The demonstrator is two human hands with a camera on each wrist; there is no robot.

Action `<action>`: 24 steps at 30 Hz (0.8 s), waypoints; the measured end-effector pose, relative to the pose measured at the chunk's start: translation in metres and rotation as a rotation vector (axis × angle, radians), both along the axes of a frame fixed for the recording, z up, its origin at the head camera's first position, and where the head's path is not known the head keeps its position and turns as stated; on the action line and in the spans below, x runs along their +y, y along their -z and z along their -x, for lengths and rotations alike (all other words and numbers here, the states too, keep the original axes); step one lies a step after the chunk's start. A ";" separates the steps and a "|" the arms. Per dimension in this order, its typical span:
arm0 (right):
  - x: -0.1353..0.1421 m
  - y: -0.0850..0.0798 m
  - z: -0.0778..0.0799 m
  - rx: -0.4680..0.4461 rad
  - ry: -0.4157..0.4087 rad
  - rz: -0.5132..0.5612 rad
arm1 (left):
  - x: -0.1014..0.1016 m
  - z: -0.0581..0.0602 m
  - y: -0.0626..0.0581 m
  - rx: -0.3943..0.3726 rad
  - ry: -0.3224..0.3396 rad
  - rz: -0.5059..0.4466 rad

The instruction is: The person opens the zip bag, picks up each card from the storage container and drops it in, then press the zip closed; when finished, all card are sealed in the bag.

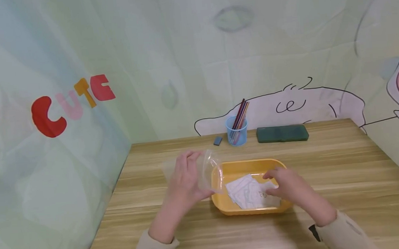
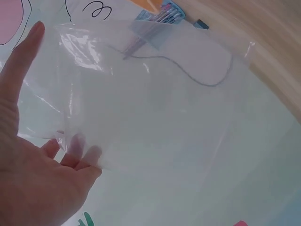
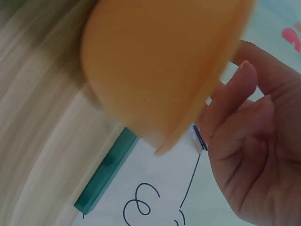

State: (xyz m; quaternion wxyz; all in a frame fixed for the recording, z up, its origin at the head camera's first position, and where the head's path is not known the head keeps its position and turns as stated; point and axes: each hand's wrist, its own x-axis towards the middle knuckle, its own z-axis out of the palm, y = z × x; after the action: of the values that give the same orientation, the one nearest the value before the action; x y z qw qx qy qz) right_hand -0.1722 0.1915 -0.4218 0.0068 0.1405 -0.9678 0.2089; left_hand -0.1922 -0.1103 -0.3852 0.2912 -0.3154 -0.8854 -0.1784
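My left hand (image 1: 186, 179) holds a clear plastic bag (image 1: 207, 170) at the left end of a yellow tray (image 1: 254, 211). In the left wrist view the bag (image 2: 155, 108) spreads out wide, with several fingertips (image 2: 84, 150) showing through its film and the thumb raised apart from them. White paper pieces (image 1: 242, 193) lie overlapping in the tray, one with a small printed figure. My right hand (image 1: 288, 184) hovers over the right side of these papers, thumb and fingers apart. From the right wrist, the tray's orange-yellow wall (image 3: 155, 70) partly hides its fingertips.
Behind the tray stand a light blue mesh cup (image 1: 236, 133) of colored pencils and a dark green case (image 1: 282, 134). A small blue-grey block (image 1: 218, 140) lies left of the cup. Printed cloth walls border the wooden table (image 1: 344, 160).
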 end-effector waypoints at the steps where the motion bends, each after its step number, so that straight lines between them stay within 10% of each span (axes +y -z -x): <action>1: 0.001 0.003 0.002 -0.043 0.001 -0.037 | -0.001 0.000 0.001 -0.010 -0.005 0.006; 24: -0.007 0.033 0.008 -0.091 -0.036 -0.263 | -0.014 -0.001 0.022 -0.295 -0.065 0.036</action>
State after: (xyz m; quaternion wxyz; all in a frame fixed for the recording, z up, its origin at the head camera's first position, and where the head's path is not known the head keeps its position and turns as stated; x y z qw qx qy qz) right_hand -0.1803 0.1848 -0.4543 -0.0592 0.1477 -0.9834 0.0866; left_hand -0.1913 -0.1245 -0.4069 0.1578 -0.2620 -0.9314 -0.1972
